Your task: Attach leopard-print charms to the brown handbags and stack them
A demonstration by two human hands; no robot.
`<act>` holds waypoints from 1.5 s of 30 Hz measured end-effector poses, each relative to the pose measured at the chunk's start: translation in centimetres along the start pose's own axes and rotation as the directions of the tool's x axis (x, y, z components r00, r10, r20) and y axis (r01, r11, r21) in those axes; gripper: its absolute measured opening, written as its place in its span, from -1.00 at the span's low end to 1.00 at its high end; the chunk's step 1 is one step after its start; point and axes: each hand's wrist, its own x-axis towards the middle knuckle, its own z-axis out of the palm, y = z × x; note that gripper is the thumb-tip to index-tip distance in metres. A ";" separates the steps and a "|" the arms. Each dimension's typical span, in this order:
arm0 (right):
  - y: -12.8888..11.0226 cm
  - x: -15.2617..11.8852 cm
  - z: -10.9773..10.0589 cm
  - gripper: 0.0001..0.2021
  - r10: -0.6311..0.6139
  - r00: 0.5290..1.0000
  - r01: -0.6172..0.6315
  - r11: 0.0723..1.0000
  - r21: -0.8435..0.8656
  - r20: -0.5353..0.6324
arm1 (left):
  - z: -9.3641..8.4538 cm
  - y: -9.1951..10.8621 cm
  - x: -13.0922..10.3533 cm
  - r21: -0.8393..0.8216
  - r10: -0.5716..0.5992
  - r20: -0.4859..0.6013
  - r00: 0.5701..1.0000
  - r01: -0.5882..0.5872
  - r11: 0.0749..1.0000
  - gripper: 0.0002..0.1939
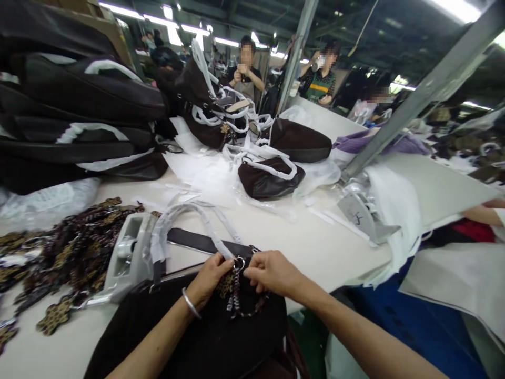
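A dark brown handbag (189, 326) lies in front of me, its handles (209, 231) wrapped in white paper. Near the base of one handle is a metal ring (240, 263), from which hangs a bag charm (235, 292) with a braided cord and a leopard-print flower. My left hand (207, 279), with a silver bangle on the wrist, pinches the wrapped handle end just left of the ring. Just right of the ring, my right hand (274, 272) is closed with curled fingers; what they grip, if anything, is hidden.
A heap of similar charms (79, 247) lies at the left beside a grey tape dispenser (128, 258). Dark bags (90, 105) are stacked behind it. More wrapped bags (272, 176) and white sheets (201, 168) cover the far table. A metal post (418, 95) slants at right. Several people are beyond.
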 end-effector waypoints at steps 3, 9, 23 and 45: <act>2.5 1.1 -5.2 -0.80 0.013 0.957 -0.090 0.962 -0.257 -0.289 | 0.2 -0.2 0.3 -0.020 -0.027 -0.004 1.000 0.026 0.999 -0.62; 9.0 6.0 -13.2 -0.76 -0.008 0.785 -0.326 0.845 -0.424 -0.619 | 0.3 -0.6 0.7 -0.023 -0.029 -0.009 1.000 0.029 0.999 -0.62; 11.7 8.0 -15.1 -0.78 -0.100 0.829 -0.355 0.666 -0.656 -0.550 | 1.3 10.9 1.6 0.962 0.329 0.174 0.928 -0.232 0.147 -0.78; 8.5 0.5 -17.6 -0.75 -0.167 0.844 -0.175 0.812 -0.557 -0.509 | 10.9 2.1 20.5 0.909 0.073 0.416 0.906 -0.413 -0.052 -0.22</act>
